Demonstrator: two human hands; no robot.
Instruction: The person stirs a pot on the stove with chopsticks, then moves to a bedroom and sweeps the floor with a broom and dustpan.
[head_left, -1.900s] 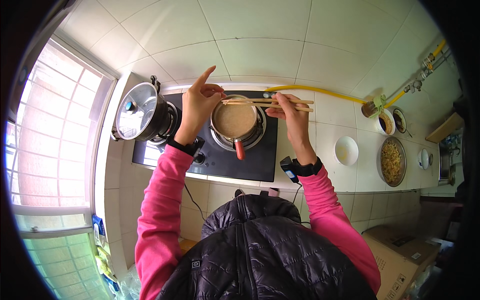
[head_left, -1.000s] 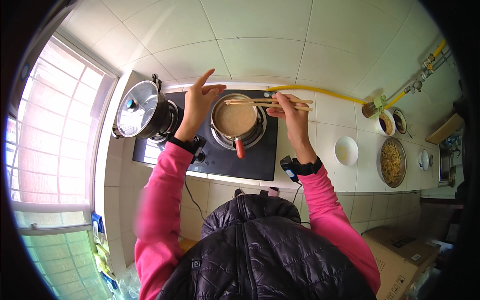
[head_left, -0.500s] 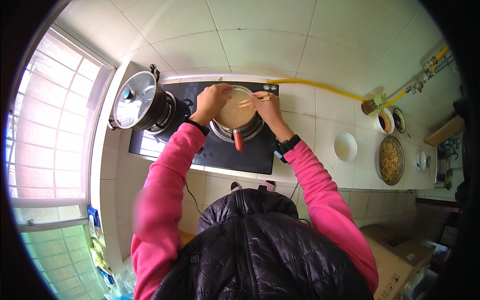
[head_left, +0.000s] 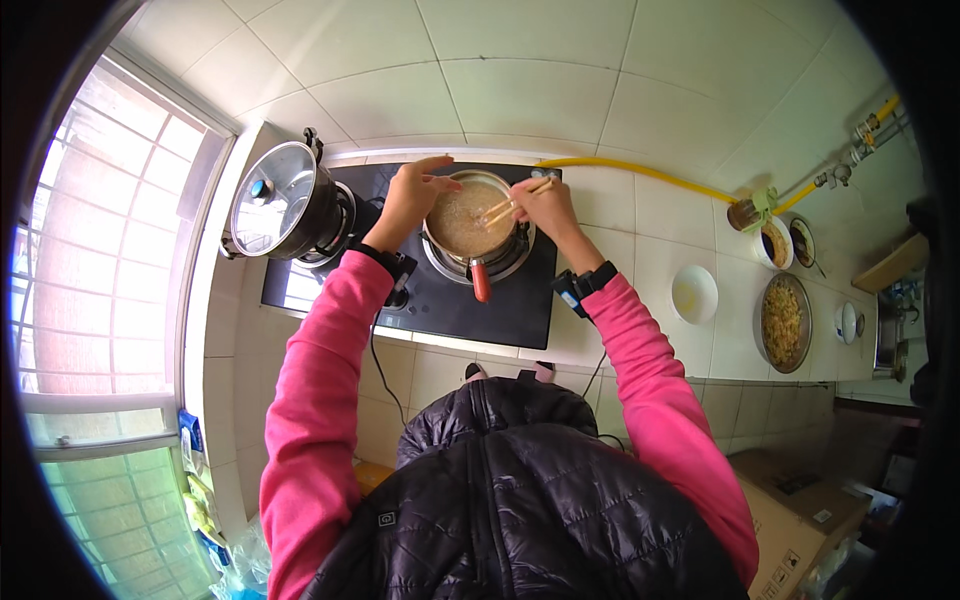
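The left arm (head_left: 315, 390) and right arm (head_left: 655, 380) are stretching forward. The left grip (head_left: 412, 200) is holding its fingers (head_left: 432, 164) apart; the right grip (head_left: 547, 210) is pinching, fingers curled.

1 saucepan (head_left: 468, 257) sits right of 1 pot (head_left: 321, 221).

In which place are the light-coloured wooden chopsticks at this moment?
In the head view, above and slightly right of centre, the light-coloured wooden chopsticks are in the right hand, their tips reaching into the round red-handled pan.
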